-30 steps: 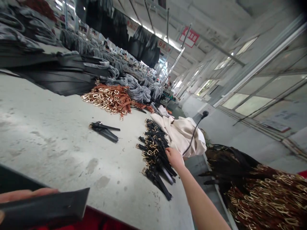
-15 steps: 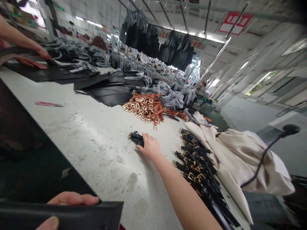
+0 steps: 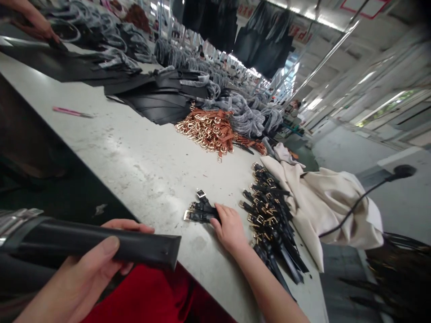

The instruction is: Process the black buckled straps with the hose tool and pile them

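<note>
My left hand point(image 3: 90, 260) is closed around a folded black leather piece point(image 3: 148, 244), thumb on top and fingers behind it. Clear plastic wrapping shows at that piece's far left end. On the table, my right hand point(image 3: 230, 229) grips a small bunch of black buckle straps point(image 3: 204, 213). Their gold buckles stick out to the left of the fingers; the other ends are hidden under the hand. To the right of this hand lies a larger pile of black buckle straps point(image 3: 269, 211).
Brown straps with gold clasps point(image 3: 210, 130) are heaped farther back. Behind them lie stacked black leather pieces point(image 3: 158, 96) with wrapped handles. A pink tool point(image 3: 72, 111) lies at left, beige cloth point(image 3: 323, 193) at right. Another person's hand point(image 3: 42, 27) works at the upper left.
My right hand has drawn the straps nearer to me across the table, and they now lie spread. My left hand has raised the black leather piece. The view has tipped downward.
</note>
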`<state>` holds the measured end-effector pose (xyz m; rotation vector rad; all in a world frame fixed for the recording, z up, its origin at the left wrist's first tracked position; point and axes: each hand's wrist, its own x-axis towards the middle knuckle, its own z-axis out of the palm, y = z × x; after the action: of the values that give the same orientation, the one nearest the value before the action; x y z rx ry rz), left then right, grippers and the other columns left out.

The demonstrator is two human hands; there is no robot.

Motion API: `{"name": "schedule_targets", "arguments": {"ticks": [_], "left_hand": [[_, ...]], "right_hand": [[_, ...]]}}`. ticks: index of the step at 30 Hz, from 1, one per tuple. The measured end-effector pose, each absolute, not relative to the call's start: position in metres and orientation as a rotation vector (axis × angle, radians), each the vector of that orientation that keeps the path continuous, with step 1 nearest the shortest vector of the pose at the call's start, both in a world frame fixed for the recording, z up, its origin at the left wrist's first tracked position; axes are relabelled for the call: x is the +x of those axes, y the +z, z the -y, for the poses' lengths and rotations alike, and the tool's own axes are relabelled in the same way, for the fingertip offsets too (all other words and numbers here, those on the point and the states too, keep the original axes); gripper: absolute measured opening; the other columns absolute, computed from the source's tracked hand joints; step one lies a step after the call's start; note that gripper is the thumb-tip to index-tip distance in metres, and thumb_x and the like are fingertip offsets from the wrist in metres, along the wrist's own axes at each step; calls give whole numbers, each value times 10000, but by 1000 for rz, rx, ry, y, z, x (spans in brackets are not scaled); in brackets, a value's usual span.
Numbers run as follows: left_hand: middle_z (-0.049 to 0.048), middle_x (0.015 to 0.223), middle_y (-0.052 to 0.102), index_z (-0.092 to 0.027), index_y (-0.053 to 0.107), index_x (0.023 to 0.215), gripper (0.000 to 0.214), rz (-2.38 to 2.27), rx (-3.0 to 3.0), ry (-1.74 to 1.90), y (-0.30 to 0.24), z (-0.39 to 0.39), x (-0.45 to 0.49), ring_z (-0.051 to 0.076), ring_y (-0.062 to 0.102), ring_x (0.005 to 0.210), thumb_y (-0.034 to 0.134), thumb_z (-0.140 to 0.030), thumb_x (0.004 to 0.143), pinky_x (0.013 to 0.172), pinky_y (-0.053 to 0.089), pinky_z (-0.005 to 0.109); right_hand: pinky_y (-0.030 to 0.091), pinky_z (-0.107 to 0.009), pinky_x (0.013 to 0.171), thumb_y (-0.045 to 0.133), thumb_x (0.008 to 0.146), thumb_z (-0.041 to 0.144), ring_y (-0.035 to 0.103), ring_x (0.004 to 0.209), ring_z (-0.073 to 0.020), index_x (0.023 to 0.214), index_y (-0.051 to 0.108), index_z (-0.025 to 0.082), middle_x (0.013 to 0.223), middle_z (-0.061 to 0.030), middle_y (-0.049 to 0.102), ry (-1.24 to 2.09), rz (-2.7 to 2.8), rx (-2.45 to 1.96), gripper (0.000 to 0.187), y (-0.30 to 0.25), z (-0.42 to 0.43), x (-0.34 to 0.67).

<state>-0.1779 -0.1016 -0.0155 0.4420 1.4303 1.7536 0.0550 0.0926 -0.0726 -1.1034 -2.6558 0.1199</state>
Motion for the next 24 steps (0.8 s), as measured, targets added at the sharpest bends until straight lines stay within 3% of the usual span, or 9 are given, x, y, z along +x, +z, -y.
{"name": "schedule_targets", "arguments": {"ticks": [3, 6, 10, 14, 19, 22, 24], "left_hand": [[105, 878, 790, -290, 788, 768, 265, -1374, 329, 1687, -11, 107, -172, 289, 682, 663, 739, -519, 644, 502, 555, 369], [88, 908, 788, -286, 778, 795, 257, -1285, 289, 1680, -9, 117, -170, 297, 691, 754, 744, -504, 663, 618, 584, 401], [110, 971, 778, -234, 760, 851, 400, -1261, 252, 1639, -9, 133, -170, 282, 696, 821, 846, -506, 571, 641, 579, 336], [119, 978, 775, -207, 732, 879, 439, -1248, 256, 1682, -5, 141, -165, 259, 700, 823, 866, -487, 569, 627, 569, 293], [123, 895, 781, -174, 712, 855, 396, -1210, 344, 1775, 8, 138, -152, 192, 674, 676, 862, -438, 601, 504, 509, 221], [124, 856, 781, -161, 710, 826, 383, -1193, 395, 1775, 11, 135, -146, 193, 678, 654, 864, -421, 592, 484, 507, 218], [119, 852, 782, -167, 713, 828, 365, -1207, 412, 1756, 11, 134, -144, 196, 685, 655, 855, -416, 602, 483, 513, 221]], "right_hand": [[447, -411, 941, 500, 963, 310, 615, 1052, -267, 1207, 633, 168, 1116, -126, 694, 103, 2703, -1208, 312, -56, -97, 45], [436, -352, 883, 598, 910, 298, 618, 1014, -249, 1029, 679, 178, 1055, -101, 700, 206, 2797, -1315, 186, -43, -106, 27], [417, -286, 766, 656, 858, 261, 633, 909, -208, 885, 661, 193, 943, -66, 710, 321, 2782, -1405, 73, -31, -110, 17], [410, -289, 773, 548, 912, 198, 632, 923, -205, 972, 631, 191, 980, -80, 705, 346, 2672, -1391, 102, -19, -84, 37], [442, -309, 807, 481, 919, 169, 636, 926, -206, 1153, 602, 204, 1008, -64, 707, 672, 2549, -1216, 266, -30, -27, 75], [434, -357, 889, 471, 915, 169, 603, 990, -236, 1100, 660, 182, 1040, -100, 685, 625, 2580, -1200, 265, -53, -8, 86], [423, -379, 925, 493, 912, 204, 576, 1030, -247, 1163, 651, 167, 1106, -117, 657, 567, 2546, -1185, 299, -65, -4, 87]]}}
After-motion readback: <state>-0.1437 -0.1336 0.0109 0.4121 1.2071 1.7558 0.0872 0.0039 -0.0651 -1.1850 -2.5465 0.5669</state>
